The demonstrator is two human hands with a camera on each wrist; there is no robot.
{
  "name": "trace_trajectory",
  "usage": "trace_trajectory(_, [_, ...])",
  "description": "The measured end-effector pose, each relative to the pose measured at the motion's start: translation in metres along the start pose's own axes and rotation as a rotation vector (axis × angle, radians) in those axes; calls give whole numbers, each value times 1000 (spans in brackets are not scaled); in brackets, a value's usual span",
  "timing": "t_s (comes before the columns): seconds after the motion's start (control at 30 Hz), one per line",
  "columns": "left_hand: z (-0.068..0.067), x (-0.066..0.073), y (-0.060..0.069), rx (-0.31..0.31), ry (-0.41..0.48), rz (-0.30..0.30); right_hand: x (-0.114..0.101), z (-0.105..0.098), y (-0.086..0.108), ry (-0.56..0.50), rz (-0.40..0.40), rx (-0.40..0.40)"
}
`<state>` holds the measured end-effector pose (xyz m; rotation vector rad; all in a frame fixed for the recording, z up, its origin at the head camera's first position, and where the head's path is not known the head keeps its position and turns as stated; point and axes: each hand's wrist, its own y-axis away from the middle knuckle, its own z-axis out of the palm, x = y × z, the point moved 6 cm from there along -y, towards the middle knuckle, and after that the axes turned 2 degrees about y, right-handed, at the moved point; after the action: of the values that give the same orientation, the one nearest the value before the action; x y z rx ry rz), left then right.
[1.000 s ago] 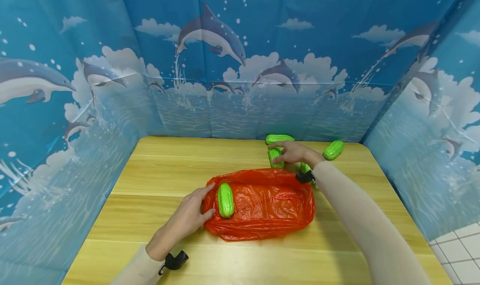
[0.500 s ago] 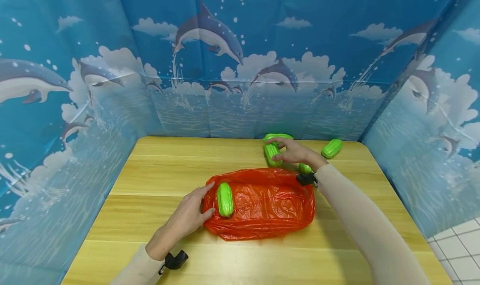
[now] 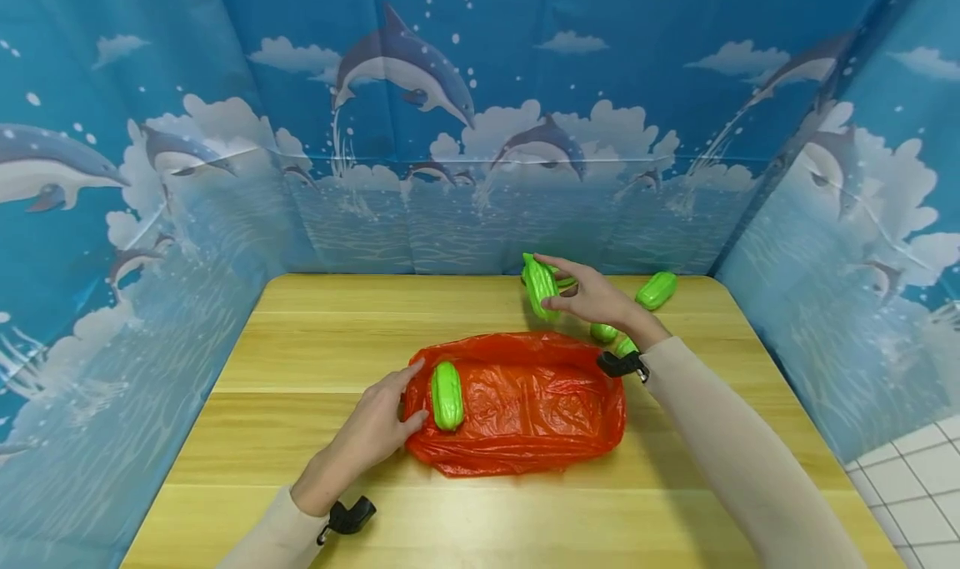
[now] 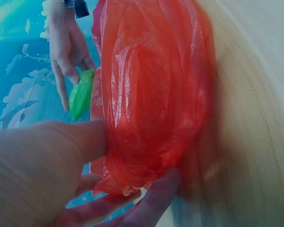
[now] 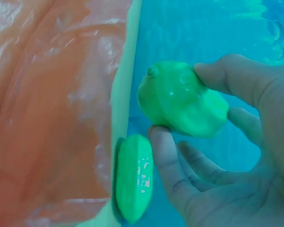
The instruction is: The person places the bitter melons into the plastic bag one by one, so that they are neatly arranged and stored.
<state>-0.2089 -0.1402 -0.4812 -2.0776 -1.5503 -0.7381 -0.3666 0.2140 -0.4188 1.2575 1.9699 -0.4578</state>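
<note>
A red plastic bag lies spread on the table, its mouth facing up. One green ribbed toy gourd rests inside, at the left end. My left hand holds that end of the bag, thumb and fingers apart along its rim. In the left wrist view, bunched red plastic sits between thumb and fingers. Beyond the bag's far side, my right hand grips another toy gourd between thumb and fingertips. The right wrist view shows this gourd raised, with a small nub at its end.
Behind the held gourd, a further gourd is mostly hidden at the back edge. Another gourd lies at the far right. Two more show partly near the right wrist, including a gourd. A dolphin-printed curtain surrounds the wooden table.
My right hand has taken hold of the gourd and lifted it up and slightly away from the bag. The left hand and the gourd in the bag have stayed put.
</note>
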Motion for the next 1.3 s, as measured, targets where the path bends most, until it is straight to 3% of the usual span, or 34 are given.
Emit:
trace_trajectory(0.43, [1,2,-2,2,-3,-3,-14,-2,23,-17,20,41])
trace_trajectory(0.83, [4,6,-3,-6,-9,-7,-24,12,41,-46,-39,21])
trace_trajectory(1.3, [8,10,-4,-20,-13,-11,-31,29,57,-10,-59,-22])
